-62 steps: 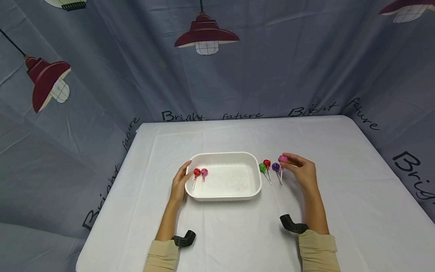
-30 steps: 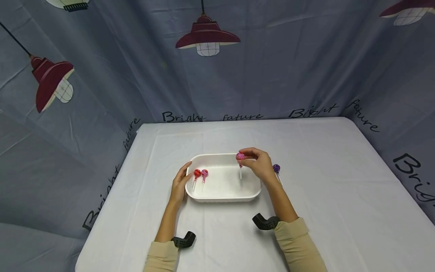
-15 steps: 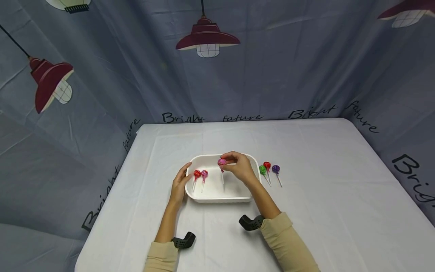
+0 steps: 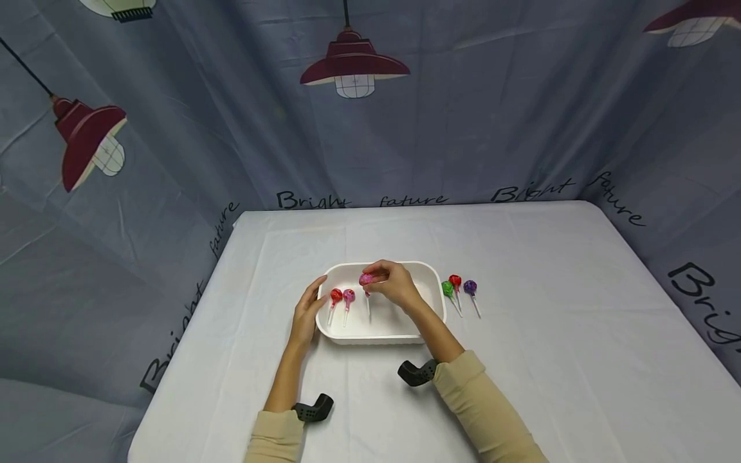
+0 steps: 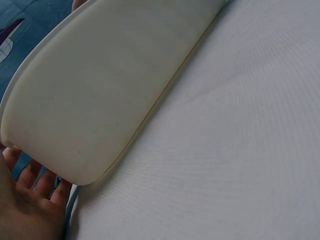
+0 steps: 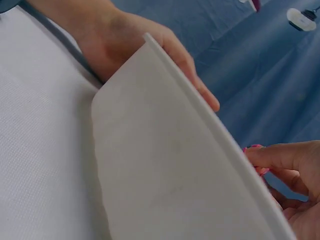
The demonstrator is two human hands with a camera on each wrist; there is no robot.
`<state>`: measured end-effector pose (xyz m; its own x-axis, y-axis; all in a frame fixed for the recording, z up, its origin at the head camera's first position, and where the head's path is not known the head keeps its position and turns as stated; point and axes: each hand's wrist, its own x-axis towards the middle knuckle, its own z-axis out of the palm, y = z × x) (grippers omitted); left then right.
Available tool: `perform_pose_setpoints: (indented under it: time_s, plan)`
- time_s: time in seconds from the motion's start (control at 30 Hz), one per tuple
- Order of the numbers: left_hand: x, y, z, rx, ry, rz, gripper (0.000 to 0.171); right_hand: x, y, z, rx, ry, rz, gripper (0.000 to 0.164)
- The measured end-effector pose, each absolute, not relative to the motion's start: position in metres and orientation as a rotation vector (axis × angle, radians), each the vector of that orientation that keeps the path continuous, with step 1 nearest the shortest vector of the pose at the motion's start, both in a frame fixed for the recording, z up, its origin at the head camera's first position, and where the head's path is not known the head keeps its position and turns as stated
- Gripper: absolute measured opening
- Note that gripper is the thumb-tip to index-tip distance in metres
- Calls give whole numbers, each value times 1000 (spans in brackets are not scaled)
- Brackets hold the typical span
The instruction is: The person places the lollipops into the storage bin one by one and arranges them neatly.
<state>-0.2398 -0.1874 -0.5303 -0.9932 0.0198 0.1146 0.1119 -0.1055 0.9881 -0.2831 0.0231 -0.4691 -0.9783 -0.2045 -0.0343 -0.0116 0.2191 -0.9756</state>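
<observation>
A white rectangular tray stands on the table. My left hand holds its left end, thumb over the rim and fingers along the outer wall. Inside, at the left, a red lollipop and a pink lollipop lie side by side, sticks towards me. Over the tray's middle, my right hand pinches another pink lollipop by its head, stick pointing down. Whether that stick touches the tray floor I cannot tell. In the right wrist view the tray wall hides most of the held lollipop.
Right of the tray lie a green lollipop, a second red lollipop and a purple lollipop on the white tablecloth. Behind the table hangs a grey-blue curtain printed with lamps.
My right hand has carried the pink lollipop leftward from the group right of the tray to over the tray's middle, near the two lollipops inside. My left hand stays at the tray's left end.
</observation>
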Motion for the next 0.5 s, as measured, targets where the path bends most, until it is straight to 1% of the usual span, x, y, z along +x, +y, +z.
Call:
perform_pose_setpoints:
  time_s: [0.17,0.37,0.5]
  plan:
    - [-238,-188,-526,-146,-2056,-2325,42,-286,18,-476,-229,2319,-1804,28]
    - [-233,-184,-511,-169,-2081,-2307,43,-289,13,-482,-254,2373,-1706,28]
    - [-235,-186,-516,-166,-2066,-2311,42,-290,10,-483,-277,2443,-1598,27]
